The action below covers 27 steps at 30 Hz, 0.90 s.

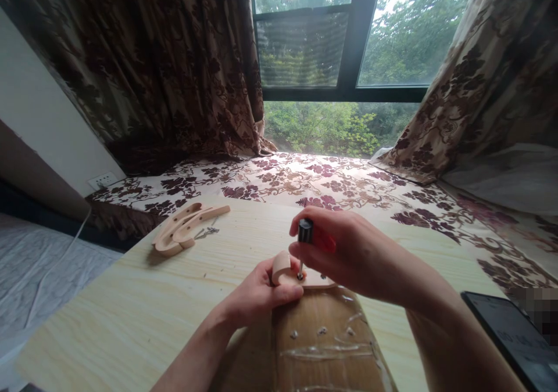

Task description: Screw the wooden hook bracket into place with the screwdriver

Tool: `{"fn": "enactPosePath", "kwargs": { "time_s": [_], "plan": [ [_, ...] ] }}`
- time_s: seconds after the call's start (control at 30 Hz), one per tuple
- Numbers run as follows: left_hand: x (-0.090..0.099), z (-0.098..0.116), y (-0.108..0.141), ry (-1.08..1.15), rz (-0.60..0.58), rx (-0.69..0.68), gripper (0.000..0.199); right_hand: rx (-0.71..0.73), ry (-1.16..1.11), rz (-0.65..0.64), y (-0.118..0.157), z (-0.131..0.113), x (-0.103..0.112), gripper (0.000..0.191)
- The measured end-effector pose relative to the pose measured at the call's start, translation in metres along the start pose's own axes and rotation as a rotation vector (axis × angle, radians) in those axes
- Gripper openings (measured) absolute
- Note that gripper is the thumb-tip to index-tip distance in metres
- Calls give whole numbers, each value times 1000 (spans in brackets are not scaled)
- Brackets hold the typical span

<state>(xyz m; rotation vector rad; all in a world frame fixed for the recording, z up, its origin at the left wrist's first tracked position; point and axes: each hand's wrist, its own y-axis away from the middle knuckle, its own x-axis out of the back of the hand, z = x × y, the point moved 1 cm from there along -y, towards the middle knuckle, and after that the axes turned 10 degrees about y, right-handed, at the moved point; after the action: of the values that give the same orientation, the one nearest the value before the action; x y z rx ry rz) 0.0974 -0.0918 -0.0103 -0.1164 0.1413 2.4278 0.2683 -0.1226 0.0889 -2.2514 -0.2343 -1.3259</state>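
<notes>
My right hand grips a screwdriver with a black and red handle. Its shaft points down, and the tip meets a screw in a curved, pale wooden hook. My left hand holds the hook's rounded end, the thumb lying along its near side. Under the hook is a brown wooden board wrapped in clear plastic or tape, with several small marks or holes across it. Another dark screw or hole shows at the hook's right part.
More curved wooden hooks lie at the table's far left, beside a small heap of screws. A phone is near my right forearm. Beyond the table are a flower-patterned cloth, curtains and a window.
</notes>
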Motion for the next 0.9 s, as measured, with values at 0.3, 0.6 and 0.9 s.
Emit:
{"fn": "enactPosePath", "kwargs": {
  "time_s": [0.3,0.6,0.9],
  "plan": [
    [0,1,0,-1,-5,-31,26,-33,-32,26,-3,6,-6,21],
    [0,-1,0,-2,-3,-27,29,10,-10,7,2,-2,2,8],
    [1,1,0,-16,-1,-29,26,-43,16,79,-3,4,-3,20]
  ]
}}
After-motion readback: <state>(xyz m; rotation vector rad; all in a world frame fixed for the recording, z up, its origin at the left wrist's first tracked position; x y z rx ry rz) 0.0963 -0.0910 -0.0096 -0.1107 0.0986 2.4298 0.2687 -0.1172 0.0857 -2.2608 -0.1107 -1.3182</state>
